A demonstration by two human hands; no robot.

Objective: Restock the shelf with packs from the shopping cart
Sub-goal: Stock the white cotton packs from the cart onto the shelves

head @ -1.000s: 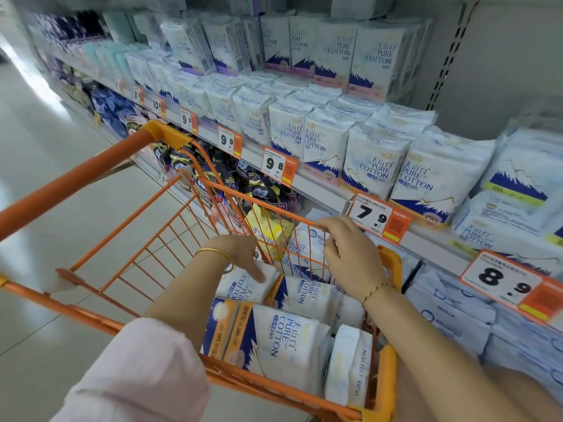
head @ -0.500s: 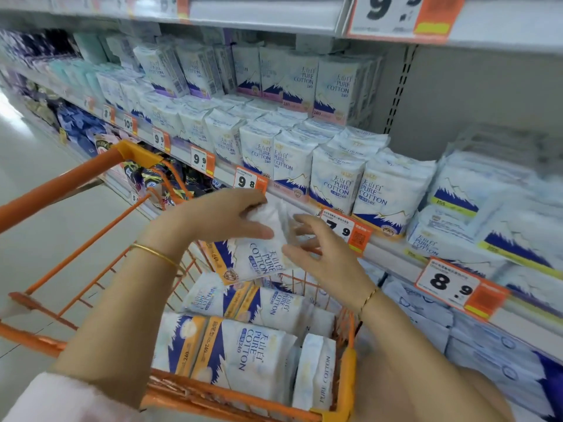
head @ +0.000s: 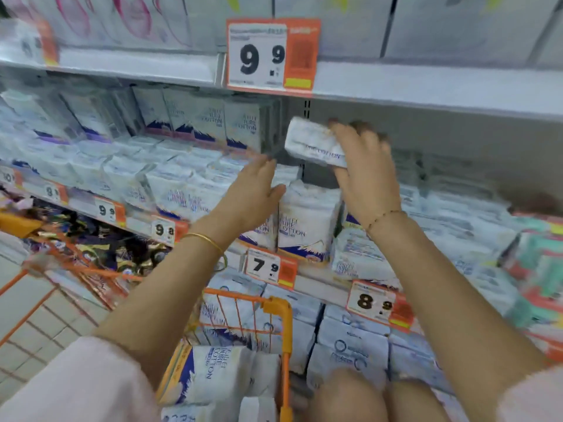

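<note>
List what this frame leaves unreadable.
Head view: the held pack is motion-blurred, its right end covered by the right hand gripping it.
Head view: the shopping cart is cut by the bottom edge and left forearm; cart packs uncountable.
Head view: whether the left hand touches the shelf packs is blurred.

A gap stood open on the middle shelf before the grey metal back panel (head: 426, 132). Tall upright white-and-purple cotton packs (head: 243, 126) walled its left side, and the grey upper shelf board (head: 426, 92) capped it overhead. The right hand (head: 365, 175) and the white plastic-wrapped pack (head: 313, 141) it gripped filled the gap's left part. Farther right, free room lay above low, flat-lying stacks of white packs (head: 451, 214). A front row of standing white packs (head: 307, 220) barred the approach from below, the left hand (head: 256, 193) spread against it. The orange wire shopping cart (head: 275, 303) crowded the shelf edge.
</note>
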